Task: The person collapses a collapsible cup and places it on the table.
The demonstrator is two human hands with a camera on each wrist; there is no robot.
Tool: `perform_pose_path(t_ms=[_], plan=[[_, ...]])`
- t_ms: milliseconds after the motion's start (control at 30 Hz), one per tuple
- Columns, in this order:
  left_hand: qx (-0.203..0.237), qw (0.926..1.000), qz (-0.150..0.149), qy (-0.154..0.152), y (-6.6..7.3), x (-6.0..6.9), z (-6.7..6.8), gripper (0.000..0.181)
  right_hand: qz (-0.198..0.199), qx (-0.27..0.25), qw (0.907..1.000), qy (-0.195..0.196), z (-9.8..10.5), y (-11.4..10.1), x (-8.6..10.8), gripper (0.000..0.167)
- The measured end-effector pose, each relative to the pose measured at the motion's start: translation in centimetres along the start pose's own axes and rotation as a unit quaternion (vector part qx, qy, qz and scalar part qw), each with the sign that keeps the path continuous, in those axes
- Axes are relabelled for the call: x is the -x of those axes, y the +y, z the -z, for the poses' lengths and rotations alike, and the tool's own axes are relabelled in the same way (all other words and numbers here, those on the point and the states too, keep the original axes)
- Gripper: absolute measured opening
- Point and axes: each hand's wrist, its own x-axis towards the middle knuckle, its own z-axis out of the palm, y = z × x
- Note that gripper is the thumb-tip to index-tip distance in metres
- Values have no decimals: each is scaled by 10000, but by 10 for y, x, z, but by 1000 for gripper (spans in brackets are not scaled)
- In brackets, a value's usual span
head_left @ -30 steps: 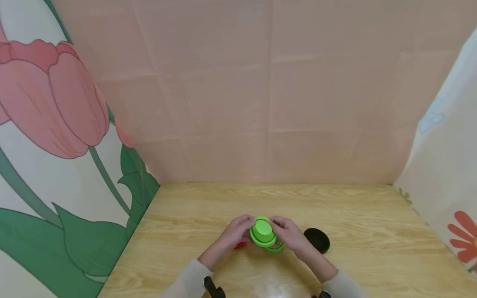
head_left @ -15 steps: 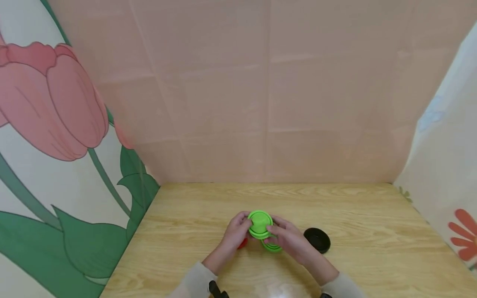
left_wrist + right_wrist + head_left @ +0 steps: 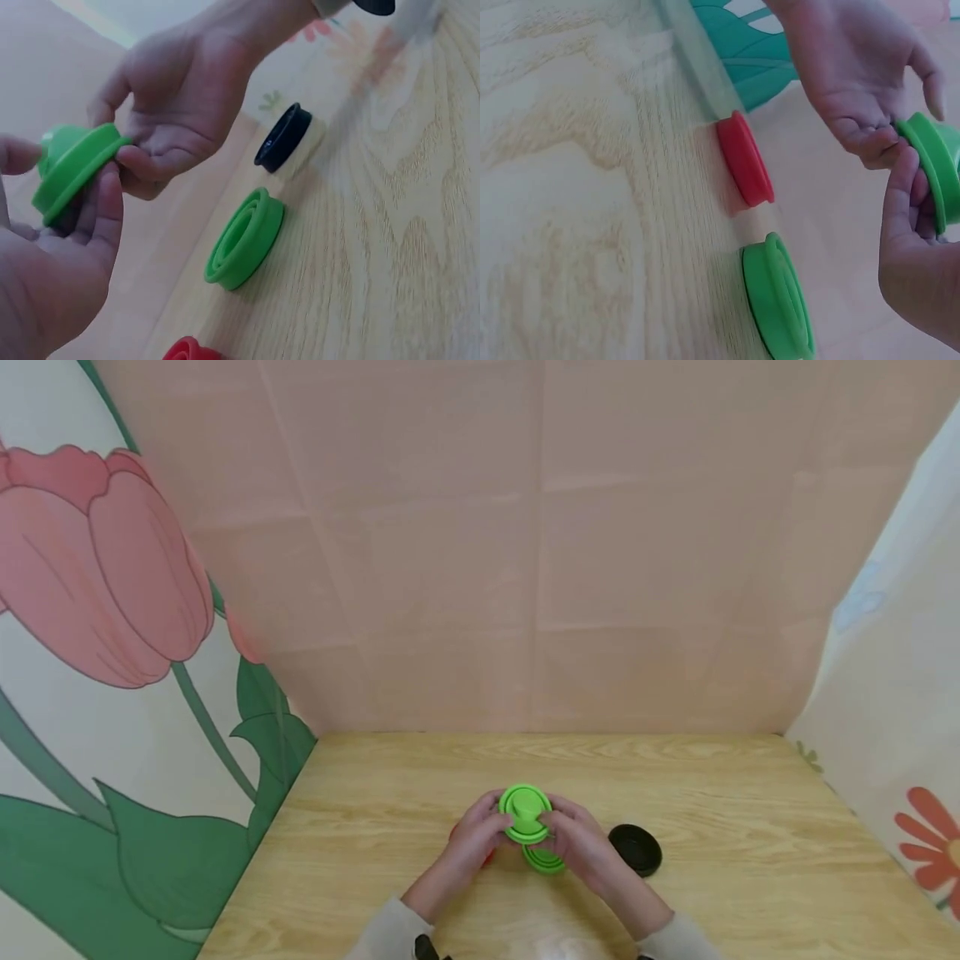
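Both hands hold a round, bright green collapsible cup [image 3: 526,827] above the table. My left hand [image 3: 474,837] grips its left rim and my right hand [image 3: 583,843] its right rim. Both thumbs press on the face turned toward me. In the left wrist view, the far side of this cup [image 3: 73,171] bulges out in steps, with fingertips under its rim. Below it on the table lies another green ringed piece [image 3: 246,241], pressed flat. A flat red round piece [image 3: 744,161] sits to its left, partly hidden by my left hand in the head view.
A shallow black round dish [image 3: 635,850] lies on the wooden table [image 3: 375,793], to the right of my right hand. A pinkish backdrop [image 3: 420,568] rises behind the table. Flower-printed sheets flank it on both sides.
The held green cup has turned, and its raised middle has gone from protruding to flat, then to partly raised. Both thumbs have moved onto its face. The pieces on the table stay put.
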Motion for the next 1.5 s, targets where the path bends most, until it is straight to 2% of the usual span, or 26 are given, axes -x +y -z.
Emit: perform_pose_path(t_ms=[100, 200, 267, 367, 500, 733, 900, 1033, 1300, 1500], plan=[[-433, 9989, -51, 195, -2, -1, -2, 49, -120, 288, 9987, 399, -3, 3, -1, 51], [-612, 9967, -100, 515, -6, -2, -5, 50, -227, 580, 9961, 627, -6, 4, 0, 54], [-661, 9953, -140, 695, -7, -3, -6, 52, -267, 570, 9964, 567, -7, 4, 1, 58], [-668, 9943, -149, 824, -8, -4, -8, 53, -273, 253, 9989, 283, -7, 4, 3, 62], [-570, 9957, -92, 727, -8, -3, -6, 54, -260, -50, 9996, 41, -5, 4, 1, 67], [-408, 9982, 20, 441, -4, -1, -4, 58, -132, 84, 9994, 302, -6, 6, -1, 69], [-430, 9977, -9, 517, -7, -3, -5, 59, 13, 281, 9975, 648, -8, 9, -1, 65], [-412, 9976, -20, 562, -8, -3, -6, 57, -23, 432, 9954, 853, -8, 8, 0, 65], [-464, 9959, 42, 770, -5, -2, -8, 57, -63, 320, 9981, 522, -6, 8, 1, 72], [-635, 9927, -47, 1024, -6, -4, -13, 59, -16, 274, 9976, 641, -10, 9, 1, 71]])
